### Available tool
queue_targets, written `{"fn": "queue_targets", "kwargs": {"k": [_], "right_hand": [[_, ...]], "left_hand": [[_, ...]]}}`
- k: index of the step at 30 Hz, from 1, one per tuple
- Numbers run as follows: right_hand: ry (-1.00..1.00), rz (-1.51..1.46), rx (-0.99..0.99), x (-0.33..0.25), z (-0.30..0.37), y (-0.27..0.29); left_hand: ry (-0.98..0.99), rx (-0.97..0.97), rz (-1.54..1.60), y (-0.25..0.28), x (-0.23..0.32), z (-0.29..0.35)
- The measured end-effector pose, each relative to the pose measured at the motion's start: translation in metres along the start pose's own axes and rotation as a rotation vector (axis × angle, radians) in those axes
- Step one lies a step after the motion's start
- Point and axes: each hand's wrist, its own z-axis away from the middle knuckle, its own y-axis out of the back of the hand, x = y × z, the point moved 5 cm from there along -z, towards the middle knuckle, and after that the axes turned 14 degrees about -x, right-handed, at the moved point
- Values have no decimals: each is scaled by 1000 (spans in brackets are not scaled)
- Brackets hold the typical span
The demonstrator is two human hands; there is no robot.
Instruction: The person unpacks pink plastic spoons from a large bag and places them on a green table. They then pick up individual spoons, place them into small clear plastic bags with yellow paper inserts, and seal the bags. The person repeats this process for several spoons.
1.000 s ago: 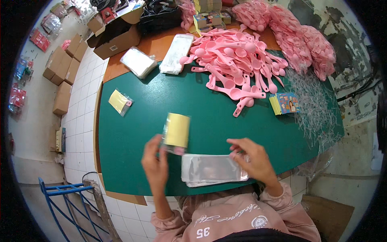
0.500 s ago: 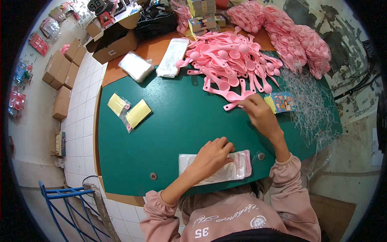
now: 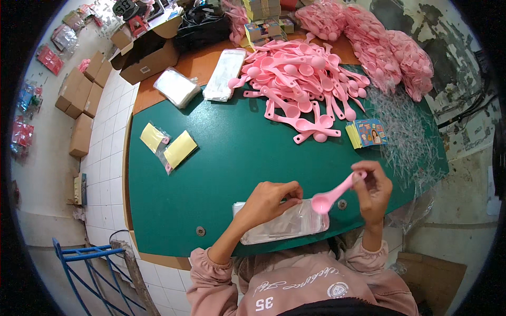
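Note:
My right hand [image 3: 374,192] pinches the handle end of a pink measuring spoon [image 3: 336,195], its bowl pointing left and down over the right end of a stack of clear plastic bags [image 3: 279,226]. The bags lie flat at the table's near edge. Over them, my left hand [image 3: 268,204] has thumb and fingers drawn together at the top edge of the uppermost bag, which looks slightly raised. Farther back lies a big heap of pink spoons [image 3: 300,79]. A small stack of printed cards [image 3: 370,132] sits to the heap's right.
Two filled clear bags with yellow cards [image 3: 180,149] lie at left on the green table [image 3: 221,158]. Two packs of bags [image 3: 225,75] are behind them. Loose clear plastic strips [image 3: 408,142] cover the right side. Bulging bags of pink spoons [image 3: 366,45] and an open carton [image 3: 150,55] stand at the back.
My right hand has come back from the heap toward the bags, carrying a pink spoon. My left hand has shifted slightly and the top bag's edge now looks lifted.

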Motion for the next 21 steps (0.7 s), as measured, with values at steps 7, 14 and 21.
{"fn": "queue_targets", "kwargs": {"k": [7,14,21], "right_hand": [[46,289,-192,-4,11,-21],[32,-175,141,1,12,-8],[79,-158,161,-9,12,-17]], "left_hand": [[-159,-2,81,6,4,6],[-10,-30,593,10,1,8],[68,114,552,13,-12,7]]}}
